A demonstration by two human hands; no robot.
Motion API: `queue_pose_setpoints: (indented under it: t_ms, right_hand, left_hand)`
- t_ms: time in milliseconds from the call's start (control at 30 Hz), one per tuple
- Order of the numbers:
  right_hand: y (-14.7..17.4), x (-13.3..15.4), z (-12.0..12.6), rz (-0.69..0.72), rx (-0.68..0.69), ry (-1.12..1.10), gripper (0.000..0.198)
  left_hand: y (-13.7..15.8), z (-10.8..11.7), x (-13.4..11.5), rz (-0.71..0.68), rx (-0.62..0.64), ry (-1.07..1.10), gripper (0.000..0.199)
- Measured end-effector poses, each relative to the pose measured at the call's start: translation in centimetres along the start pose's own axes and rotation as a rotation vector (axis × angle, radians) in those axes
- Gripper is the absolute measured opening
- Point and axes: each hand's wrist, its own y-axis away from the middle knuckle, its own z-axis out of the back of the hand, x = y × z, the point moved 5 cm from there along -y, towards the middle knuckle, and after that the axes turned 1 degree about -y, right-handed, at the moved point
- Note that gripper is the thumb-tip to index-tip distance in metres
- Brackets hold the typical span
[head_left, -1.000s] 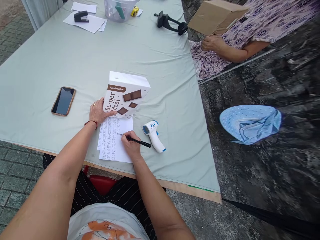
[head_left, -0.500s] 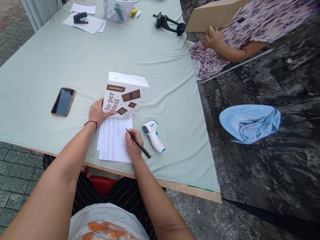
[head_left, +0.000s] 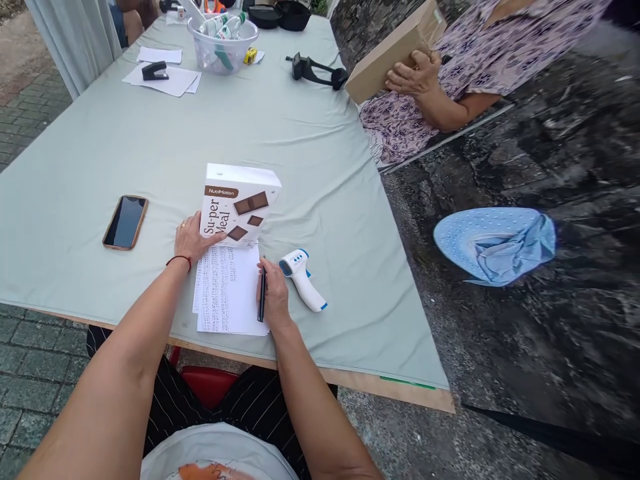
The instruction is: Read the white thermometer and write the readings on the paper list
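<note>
My left hand [head_left: 193, 237] grips the lower left corner of a white NutriMotion Super Meal box [head_left: 250, 183], its thumb lying across the front. The box stands upright at the top of several sheets of paper [head_left: 243, 287] covered with rows of handwriting. My right hand [head_left: 275, 290] rests at the right edge of the sheets, closed around a black pen [head_left: 262, 293]. The pen lies nearly upright in the view along the hand's left side. Just right of this hand lies a white and blue infrared thermometer [head_left: 305, 280].
A phone [head_left: 125, 222] lies left of the box. Farther back are a stapler [head_left: 155, 71] on papers, a clear basket [head_left: 220, 50] of bottles, a yellow tape measure [head_left: 251, 55] and a black stand [head_left: 317, 72]. At right, a co-worker holds a cardboard box [head_left: 385, 60] near a blue hat [head_left: 495, 243].
My right hand has shifted to the paper's right edge, and the pen has swung from a slant to nearly upright. The co-worker's cardboard box has tilted. The view now reaches farther back.
</note>
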Motion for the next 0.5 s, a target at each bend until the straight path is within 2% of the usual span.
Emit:
queue_pose_setpoints:
  t_ms: [133, 300, 500]
  right_hand:
    - [-0.1, -0.3, -0.5, -0.019, 0.014, 0.043, 0.043]
    - [-0.3, 0.2, -0.5, -0.014, 0.002, 0.039, 0.039]
    - [-0.7, 0.3, 1.9, 0.002, -0.107, 0.138, 0.028]
  left_hand:
    - [0.1, 0.1, 0.1, 0.027, -0.002, -0.003, 0.058]
    - [0.0, 0.0, 0.2, 0.018, 0.003, -0.015, 0.062]
    - [-0.1, -0.1, 0.6, 0.02, 0.001, -0.01, 0.064]
